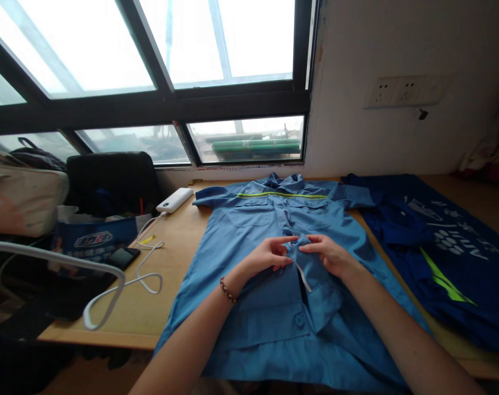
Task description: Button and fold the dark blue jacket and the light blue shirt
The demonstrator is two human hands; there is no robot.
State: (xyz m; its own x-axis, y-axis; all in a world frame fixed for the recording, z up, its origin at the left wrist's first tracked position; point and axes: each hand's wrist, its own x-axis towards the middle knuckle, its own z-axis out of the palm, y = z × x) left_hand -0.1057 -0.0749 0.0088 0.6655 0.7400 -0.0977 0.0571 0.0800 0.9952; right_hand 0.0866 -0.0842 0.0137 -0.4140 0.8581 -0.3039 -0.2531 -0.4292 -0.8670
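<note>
A light blue work shirt [249, 219] with a yellow-green stripe across the chest lies face up on the wooden table [179, 241], collar toward the window. My left hand [269, 255] and my right hand [327, 253] meet at the front placket near the shirt's middle. Both pinch the fabric edges there, fingers closed on the cloth. Below my hands the placket gapes open, showing a white inner strip. A button [299, 319] sits lower on the front. A beaded bracelet circles my left wrist.
A dark blue garment [442, 247] with white print and a yellow-green mark lies at the right. A white power bank [175, 199], its looped cable [148, 274] and a phone [123, 257] lie at the left, beside bags [109, 181]. A white hanger [88, 274] juts over the table's left edge.
</note>
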